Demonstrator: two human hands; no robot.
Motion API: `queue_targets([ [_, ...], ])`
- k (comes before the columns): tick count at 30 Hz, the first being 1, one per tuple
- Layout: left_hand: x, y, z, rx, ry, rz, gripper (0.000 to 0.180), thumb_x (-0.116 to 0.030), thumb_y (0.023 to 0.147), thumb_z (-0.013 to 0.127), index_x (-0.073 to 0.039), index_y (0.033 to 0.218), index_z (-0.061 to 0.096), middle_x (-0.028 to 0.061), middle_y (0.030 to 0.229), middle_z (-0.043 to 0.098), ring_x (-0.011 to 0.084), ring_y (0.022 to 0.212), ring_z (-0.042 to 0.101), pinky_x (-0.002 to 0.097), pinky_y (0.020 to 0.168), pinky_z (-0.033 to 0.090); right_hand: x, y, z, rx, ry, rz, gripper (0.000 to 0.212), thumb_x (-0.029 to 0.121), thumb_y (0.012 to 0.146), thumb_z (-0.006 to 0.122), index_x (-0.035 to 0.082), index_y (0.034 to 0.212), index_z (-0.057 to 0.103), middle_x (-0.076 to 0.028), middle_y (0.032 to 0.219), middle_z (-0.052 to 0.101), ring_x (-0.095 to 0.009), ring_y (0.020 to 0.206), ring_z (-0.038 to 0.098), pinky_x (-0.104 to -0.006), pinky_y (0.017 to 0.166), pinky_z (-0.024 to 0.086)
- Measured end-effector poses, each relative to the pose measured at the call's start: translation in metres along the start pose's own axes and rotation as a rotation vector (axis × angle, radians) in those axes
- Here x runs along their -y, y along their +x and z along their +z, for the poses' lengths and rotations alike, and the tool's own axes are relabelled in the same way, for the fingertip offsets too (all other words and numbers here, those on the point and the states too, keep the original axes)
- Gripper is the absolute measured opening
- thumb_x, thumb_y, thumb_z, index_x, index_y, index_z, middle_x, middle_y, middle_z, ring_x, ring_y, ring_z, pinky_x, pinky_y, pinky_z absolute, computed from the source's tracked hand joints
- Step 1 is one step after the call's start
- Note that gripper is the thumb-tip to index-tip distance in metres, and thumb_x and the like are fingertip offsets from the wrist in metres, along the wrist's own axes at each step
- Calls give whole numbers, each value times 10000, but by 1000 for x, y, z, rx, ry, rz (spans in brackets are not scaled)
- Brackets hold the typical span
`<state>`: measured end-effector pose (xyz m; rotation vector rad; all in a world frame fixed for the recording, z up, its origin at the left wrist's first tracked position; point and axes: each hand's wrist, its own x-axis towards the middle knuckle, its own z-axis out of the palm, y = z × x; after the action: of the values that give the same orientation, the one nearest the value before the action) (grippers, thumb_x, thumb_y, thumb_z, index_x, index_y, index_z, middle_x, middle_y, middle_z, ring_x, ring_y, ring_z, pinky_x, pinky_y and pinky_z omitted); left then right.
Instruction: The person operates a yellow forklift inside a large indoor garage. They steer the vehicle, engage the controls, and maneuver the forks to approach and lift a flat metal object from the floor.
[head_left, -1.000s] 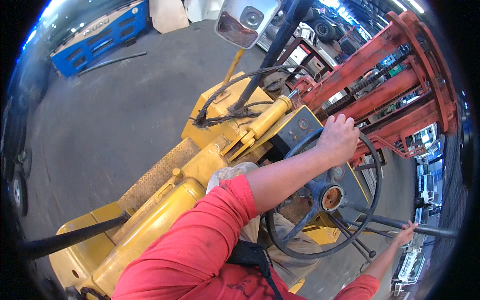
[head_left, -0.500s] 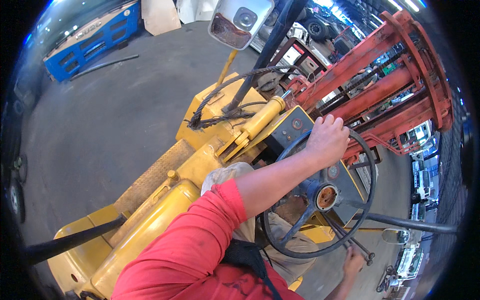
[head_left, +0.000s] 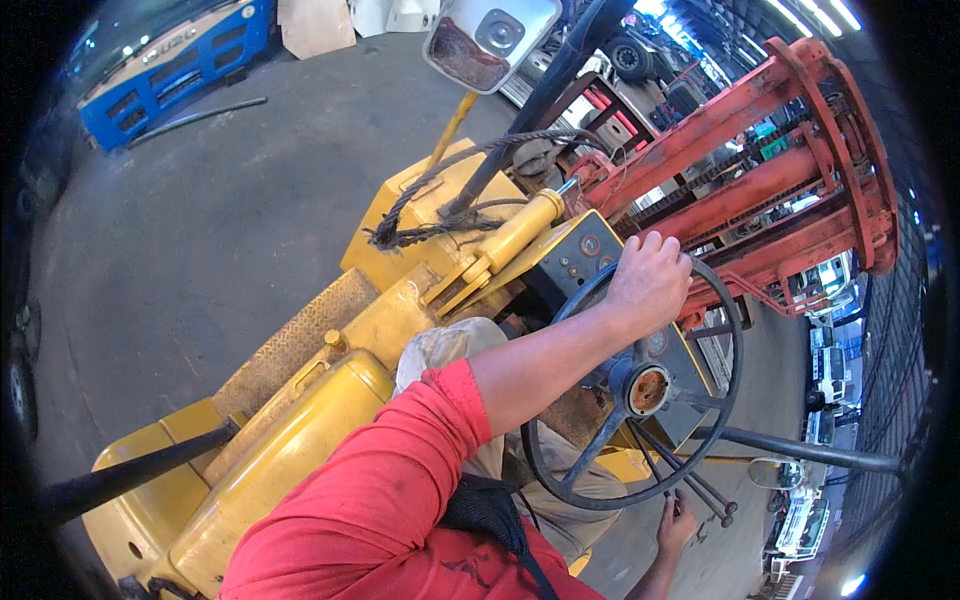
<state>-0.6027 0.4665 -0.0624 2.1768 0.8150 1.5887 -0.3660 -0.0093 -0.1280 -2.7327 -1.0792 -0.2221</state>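
Note:
My left hand is closed over the far rim of a black steering wheel, with the bare forearm reaching across the wheel. Below the wheel's near right side is my right hand, its fingers pinched at the end of a thin black lever. Part of that grip is too small to make out. Beside it, two more control levers with round knobs stick out, untouched. A dark instrument panel with round gauges lies beyond the wheel. The wheel's hub is uncovered and rusty.
I sit on a yellow forklift with a red mast ahead. A frayed cable loops beside a dark post and a mirror. A blue truck panel and a pipe are at the far left. Parked vehicles are on the right.
My right hand has drawn back left, and its lever now stands apart from the other two. My left hand stays on the wheel rim. The whole view has shifted slightly.

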Motion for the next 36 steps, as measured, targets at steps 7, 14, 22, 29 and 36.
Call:
queue_targets([
  [7,1,-4,-1,-23,8,1,214,-285,901,718,-74,942,716,89,989,624,286,1021,597,452,846,459,-31,68,-35,-468,-125,-147,368,301,1051,643,-24,1214,704,-200,1092,741,-352,926,692,-444,863,542],
  [14,-12,-24,-12,305,187,38,239,-337,911,706,-103,948,733,79,985,668,280,1040,626,447,834,501,-7,-18,13,-866,-220,-151,472,364,1047,619,-23,1313,572,-222,1241,595,-414,1170,549,-524,1022,434],
  [22,-18,-156,-127,730,112,519,230,-328,899,719,-129,827,629,68,837,541,260,807,585,435,697,429,52,35,226,233,309,-86,469,351,945,727,41,1291,657,-215,1202,697,-368,1136,677,-472,983,527],
  [29,-157,-230,49,916,-418,952,151,-320,860,641,-178,851,690,47,997,636,225,1004,621,435,843,456,55,97,296,361,295,-174,720,460,926,742,55,1484,536,-231,1485,563,-411,1375,541,-461,1150,435],
  [36,-153,-9,176,493,94,444,292,-260,848,633,-54,986,785,135,1012,696,289,1014,650,488,922,435,73,57,229,569,516,77,718,323,955,757,15,1535,468,-229,1547,506,-323,1406,512,-417,1165,403],
])
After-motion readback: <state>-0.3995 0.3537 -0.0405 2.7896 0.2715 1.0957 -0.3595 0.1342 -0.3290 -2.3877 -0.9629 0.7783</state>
